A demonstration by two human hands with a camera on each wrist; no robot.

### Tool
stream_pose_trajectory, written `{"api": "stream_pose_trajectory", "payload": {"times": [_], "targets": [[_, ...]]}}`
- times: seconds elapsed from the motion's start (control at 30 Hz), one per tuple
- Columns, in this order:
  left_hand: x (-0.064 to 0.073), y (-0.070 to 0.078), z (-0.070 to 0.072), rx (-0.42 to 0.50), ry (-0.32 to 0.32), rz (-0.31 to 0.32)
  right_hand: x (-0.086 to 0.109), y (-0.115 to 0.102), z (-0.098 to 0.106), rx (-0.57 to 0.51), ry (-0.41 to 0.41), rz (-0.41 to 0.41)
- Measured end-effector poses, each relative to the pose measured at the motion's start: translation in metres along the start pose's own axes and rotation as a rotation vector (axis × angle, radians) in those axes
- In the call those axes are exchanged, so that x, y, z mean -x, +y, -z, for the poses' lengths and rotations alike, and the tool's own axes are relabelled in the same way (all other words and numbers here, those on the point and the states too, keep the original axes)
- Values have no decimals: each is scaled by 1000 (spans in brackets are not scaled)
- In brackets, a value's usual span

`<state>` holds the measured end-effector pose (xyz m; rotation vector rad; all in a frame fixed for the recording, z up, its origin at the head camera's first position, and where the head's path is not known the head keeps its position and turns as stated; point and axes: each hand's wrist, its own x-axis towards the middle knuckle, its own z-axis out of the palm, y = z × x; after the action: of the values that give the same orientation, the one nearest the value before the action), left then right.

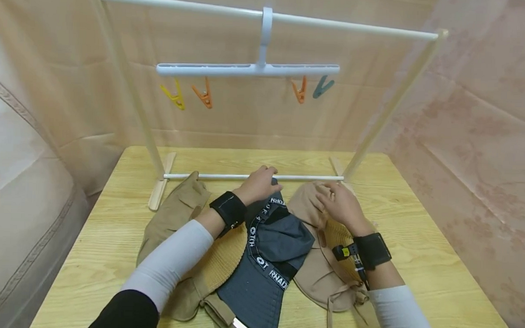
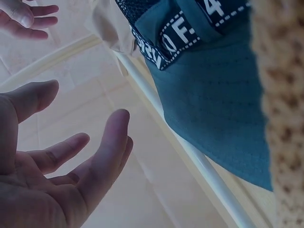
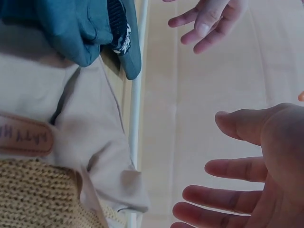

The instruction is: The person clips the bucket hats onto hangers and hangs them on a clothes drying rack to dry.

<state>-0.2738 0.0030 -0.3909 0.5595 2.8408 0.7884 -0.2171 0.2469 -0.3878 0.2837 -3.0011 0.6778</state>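
Observation:
Side by side on the table lie three soft hats. A dark blue-grey one (image 1: 286,237) with a white-lettered band is in the middle, a khaki one (image 1: 178,199) at left, and a beige one (image 1: 317,277) with tie strings at right. Tan knit material shows on both outer hats. My left hand (image 1: 257,185) hovers over the dark hat's far end, fingers loosely spread and holding nothing. Over the beige hat is my right hand (image 1: 341,203), also without a hold. In the right wrist view its fingers (image 3: 228,197) are spread apart, beside the beige hat's leather patch (image 3: 26,135).
Behind the hats stands a rack with a white top rail (image 1: 181,5) and low crossbar (image 1: 310,177). A pale hanger (image 1: 248,69) hangs from the rail, bearing yellow (image 1: 175,97), orange (image 1: 206,97) and grey-blue (image 1: 321,88) clips. Curtains surround the wooden table (image 1: 436,286).

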Motion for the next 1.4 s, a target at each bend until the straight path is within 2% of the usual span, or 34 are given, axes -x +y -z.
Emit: {"api": "stream_pose_trajectory", "payload": {"times": [0.17,0.4,0.73,1.0,1.27,1.4], "targets": [[1,8,-6,12,-20,2,8,8,1,3,-8,-10],[-4,23,-16,-12,-30,-53,15,19,5,10,1,-19],[-3,36,-29,-42,-49,-53,25,23,8,8,-42,-64],[-2,44,-43,-25,-64,-99,33,29,8,-2,-35,-64],[2,54,-56,3,-81,-181,43,33,15,-19,-107,-109],[4,59,-61,3,-92,-193,47,37,13,-20,-129,-119]]}}
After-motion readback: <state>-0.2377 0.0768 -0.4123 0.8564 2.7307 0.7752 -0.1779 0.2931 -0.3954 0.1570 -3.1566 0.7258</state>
